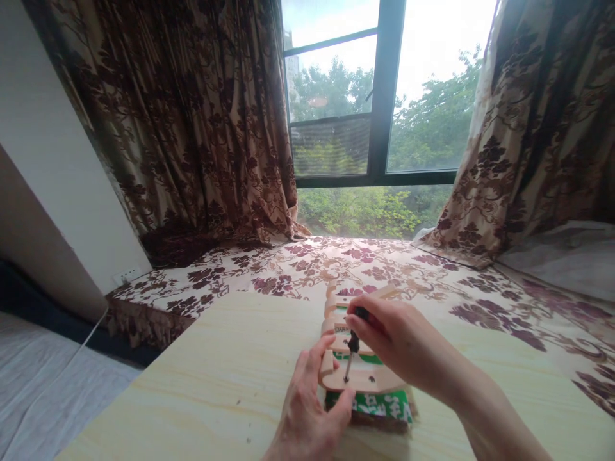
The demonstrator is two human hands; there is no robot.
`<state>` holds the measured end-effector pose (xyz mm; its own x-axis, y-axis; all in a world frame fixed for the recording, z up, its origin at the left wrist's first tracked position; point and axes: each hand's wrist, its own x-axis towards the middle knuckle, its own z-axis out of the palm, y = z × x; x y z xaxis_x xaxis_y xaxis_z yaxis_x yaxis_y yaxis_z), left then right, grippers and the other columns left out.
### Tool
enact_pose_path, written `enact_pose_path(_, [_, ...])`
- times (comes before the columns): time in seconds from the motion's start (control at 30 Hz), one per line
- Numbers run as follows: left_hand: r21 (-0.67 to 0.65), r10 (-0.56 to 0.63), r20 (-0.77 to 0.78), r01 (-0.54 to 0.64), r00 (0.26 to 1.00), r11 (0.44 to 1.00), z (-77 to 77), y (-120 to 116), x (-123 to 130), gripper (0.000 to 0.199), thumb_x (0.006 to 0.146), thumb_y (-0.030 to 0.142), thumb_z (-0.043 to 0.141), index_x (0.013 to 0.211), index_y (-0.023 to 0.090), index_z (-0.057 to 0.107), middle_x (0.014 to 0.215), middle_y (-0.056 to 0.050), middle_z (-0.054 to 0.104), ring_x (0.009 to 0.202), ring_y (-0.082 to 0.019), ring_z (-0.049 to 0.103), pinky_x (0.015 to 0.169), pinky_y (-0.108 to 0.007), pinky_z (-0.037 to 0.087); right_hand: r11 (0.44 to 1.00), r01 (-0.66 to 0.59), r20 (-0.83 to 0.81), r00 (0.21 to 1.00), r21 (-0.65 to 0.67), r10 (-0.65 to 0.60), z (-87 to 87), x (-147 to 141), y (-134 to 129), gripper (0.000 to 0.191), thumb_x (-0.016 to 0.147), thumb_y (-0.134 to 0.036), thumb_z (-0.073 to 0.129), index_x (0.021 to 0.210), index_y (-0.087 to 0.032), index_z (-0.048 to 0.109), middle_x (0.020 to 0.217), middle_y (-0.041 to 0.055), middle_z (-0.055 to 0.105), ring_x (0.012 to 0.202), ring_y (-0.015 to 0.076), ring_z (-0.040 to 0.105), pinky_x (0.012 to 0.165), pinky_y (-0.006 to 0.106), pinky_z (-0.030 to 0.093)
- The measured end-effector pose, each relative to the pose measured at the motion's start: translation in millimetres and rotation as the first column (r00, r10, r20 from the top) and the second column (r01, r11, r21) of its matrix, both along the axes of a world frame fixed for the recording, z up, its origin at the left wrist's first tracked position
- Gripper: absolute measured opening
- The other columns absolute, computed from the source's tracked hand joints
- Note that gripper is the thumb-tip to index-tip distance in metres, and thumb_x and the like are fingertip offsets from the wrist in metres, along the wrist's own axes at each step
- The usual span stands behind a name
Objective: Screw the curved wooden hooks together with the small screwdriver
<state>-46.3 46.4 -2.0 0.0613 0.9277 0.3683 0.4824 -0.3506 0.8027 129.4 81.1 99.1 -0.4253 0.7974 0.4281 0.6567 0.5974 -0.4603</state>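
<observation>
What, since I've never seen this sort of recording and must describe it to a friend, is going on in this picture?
There is no machine here: you see a person's own two bare hands. The single picture comes from a camera worn on the head, looking forward and down.

The right hand holds a screwdriver, its tip at a dark spot on a light wooden piece. The left hand is at that piece's near left corner; how firmly it grips is hard to tell. Similar wooden parts lie just beyond, and something green with white lettering shows beneath.

All this rests on a pale wooden surface. Behind it are a flower-patterned cloth, curtains and a window with trees outside.
</observation>
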Motion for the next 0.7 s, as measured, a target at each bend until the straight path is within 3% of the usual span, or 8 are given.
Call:
enact_pose_path(0.27, [0.034, 0.019, 0.05, -0.021, 0.999, 0.999, -1.7, 0.1, 3.8, 0.057, 0.075, 0.023, 0.059, 0.131, 0.025, 0.045, 0.105, -0.003, 0.058, 0.101, -0.019, 0.059, 0.1, -0.039, 0.045, 0.996, -0.088, -0.038, 0.995, 0.021, 0.089, 8.0, 0.3, -8.3, 0.019, 0.093, -0.024, 0.047, 0.078, -0.019, 0.057, 0.068, -0.0017, 0.059, 0.06, 0.0107, 0.049, 0.056, 0.023, 0.033])
enact_pose_path(0.53, [-0.009, 0.022, 0.061, -0.021, 0.998, 1.0, 1.4, -2.4, 6.2, 0.056, 0.077, 0.024, 0.057, 0.131, 0.026, 0.044, 0.107, -0.004, 0.056, 0.103, -0.019, 0.058, 0.101, -0.04, 0.042, 0.996, 0.081, 0.023, 0.996, 0.036, -0.082, 3.6, 0.5, 1.4, 0.027, 0.093, -0.033, 0.048, 0.07, -0.019, 0.054, 0.06, -0.0007, 0.056, 0.054, 0.0119, 0.048, 0.053, 0.025, 0.03])
enact_pose_path(0.7, [0.028, 0.047, 0.078, -0.049, 0.996, 0.998, 0.7, -1.4, 6.1, 0.055, 0.075, 0.025, 0.057, 0.129, 0.025, 0.046, 0.104, -0.003, 0.058, 0.102, -0.019, 0.059, 0.1, -0.038, 0.044, 0.994, -0.075, -0.017, 0.997, 0.075, 0.077, 5.7, -0.2, -5.0, 0.019, 0.094, -0.023, 0.047, 0.078, -0.02, 0.056, 0.068, -0.0024, 0.059, 0.06, 0.0102, 0.049, 0.056, 0.023, 0.032])
